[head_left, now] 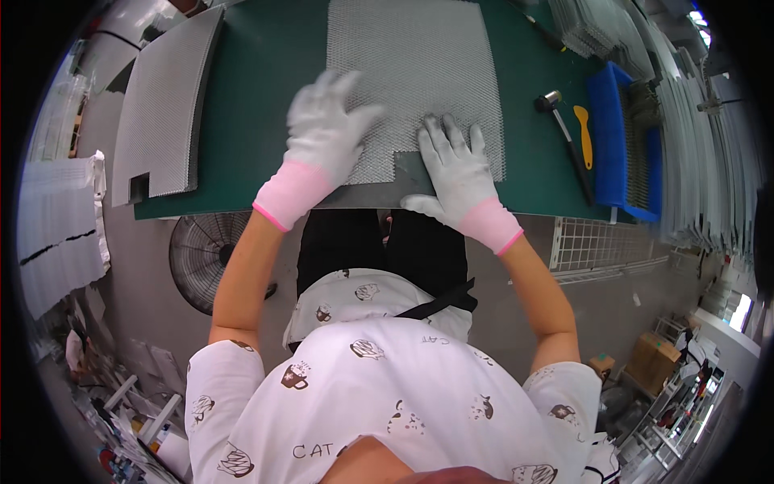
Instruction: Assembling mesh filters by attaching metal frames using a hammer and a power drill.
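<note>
On the green table (242,121), as the head view shows it, a pale grey mesh sheet (411,56) lies flat near the middle, running from the far edge of the picture down toward the near table edge. A square notch is cut into its near side, and a smooth dark grey surface (409,167) shows through there. The left hand (325,125), in a white glove with a pink cuff, is over the left side of the sheet; its fingers are loosely apart, the thumb pointing right, and it is somewhat blurred, so whether it touches the mesh cannot be told. The right hand (458,169), gloved alike, lies at the near right part of the sheet, just beside the notch, with fingers spread wide and pointing away from the person, fingertips on the mesh and the thumb stretched left by the table edge. Neither hand is closed around anything. At the left of the table lies a stack of similar mesh sheets (165,105), also notched at a near corner. To the right are a hammer (572,148), a yellow flat-ended tool (584,137) just beside it, and a blue bin (609,137) holding thin pieces. A round fan (201,258) stands below the table's left part
</note>
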Demonstrator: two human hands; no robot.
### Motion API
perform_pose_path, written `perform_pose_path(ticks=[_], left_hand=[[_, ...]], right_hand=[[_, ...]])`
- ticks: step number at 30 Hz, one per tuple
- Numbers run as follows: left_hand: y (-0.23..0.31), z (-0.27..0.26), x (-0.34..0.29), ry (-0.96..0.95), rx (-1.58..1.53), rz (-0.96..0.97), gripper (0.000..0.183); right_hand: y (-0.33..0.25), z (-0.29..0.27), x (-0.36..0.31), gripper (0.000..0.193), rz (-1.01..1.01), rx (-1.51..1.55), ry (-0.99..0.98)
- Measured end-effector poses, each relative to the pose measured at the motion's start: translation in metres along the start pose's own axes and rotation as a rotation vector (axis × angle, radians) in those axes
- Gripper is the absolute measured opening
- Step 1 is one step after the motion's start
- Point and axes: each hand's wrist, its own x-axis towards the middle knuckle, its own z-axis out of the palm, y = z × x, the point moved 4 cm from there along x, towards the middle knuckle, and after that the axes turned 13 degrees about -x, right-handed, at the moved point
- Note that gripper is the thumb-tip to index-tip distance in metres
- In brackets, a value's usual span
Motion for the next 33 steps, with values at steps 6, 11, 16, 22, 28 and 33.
perform_pose_path(ticks=[6, 11, 16, 22, 28, 33], left_hand=[[-0.008, 0.026, -0.002, -0.436, -0.801, 0.039, 0.048], [0.029, 0.025, -0.010, -0.620, -0.070, 0.199, 0.097], [0.032, 0.020, 0.000, -0.682, -0.089, 0.199, 0.086], [0.006, 0.006, -0.010, -0.651, -0.577, 0.028, 0.066], [0.017, 0.012, -0.010, -0.495, -0.364, 0.112, 0.064], [0.050, 0.018, -0.019, -0.459, -0.346, 0.148, 0.056]], right_hand=[[-0.004, -0.004, 0.001, 0.093, 0.017, 0.019, -0.097], [-0.001, 0.002, -0.004, 0.095, 0.017, 0.098, -0.026], [0.026, 0.007, -0.011, 0.089, 0.025, 0.476, 0.119], [0.295, -0.058, -0.056, 0.028, 0.765, -0.198, 0.639], [0.453, 0.019, -0.099, 0.055, 0.629, -0.345, 0.126], [0.467, -0.035, -0.145, 0.038, 0.672, -0.467, 0.140]])
